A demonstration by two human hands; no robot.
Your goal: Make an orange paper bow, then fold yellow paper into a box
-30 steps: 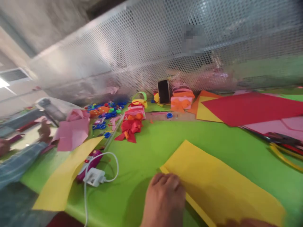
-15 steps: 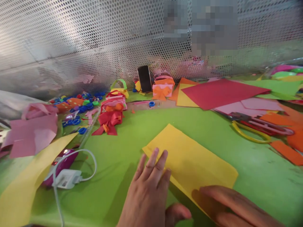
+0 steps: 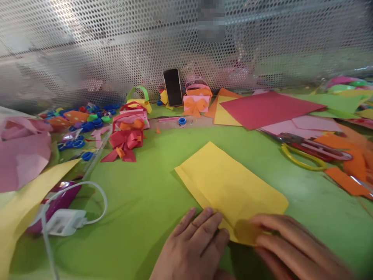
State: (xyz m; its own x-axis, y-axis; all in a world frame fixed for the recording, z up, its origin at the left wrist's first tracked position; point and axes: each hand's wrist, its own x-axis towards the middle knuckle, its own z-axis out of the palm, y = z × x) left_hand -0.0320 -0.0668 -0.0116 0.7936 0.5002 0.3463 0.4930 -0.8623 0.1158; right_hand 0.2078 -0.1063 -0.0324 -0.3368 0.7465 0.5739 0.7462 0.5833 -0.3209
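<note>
A folded sheet of yellow paper (image 3: 233,177) lies at a slant on the green table, with a narrow crease running along its near left edge. My left hand (image 3: 194,243) rests at that edge, its fingers stretched out and touching the fold. At the near right corner my right hand (image 3: 288,241) closes on the paper, the fingertips on top and the rest of the grip partly hidden.
Yellow-handled scissors (image 3: 304,158) and orange paper scraps lie to the right, below a red sheet (image 3: 271,109). Small paper bags (image 3: 125,140), a phone (image 3: 173,87) and a white charger (image 3: 65,221) with its cable stand behind and left. Perforated metal (image 3: 116,46) backs the table.
My left hand has slid down along the paper's near edge toward my right hand. The near right corner is now gripped by my right hand. The view has shifted slightly.
</note>
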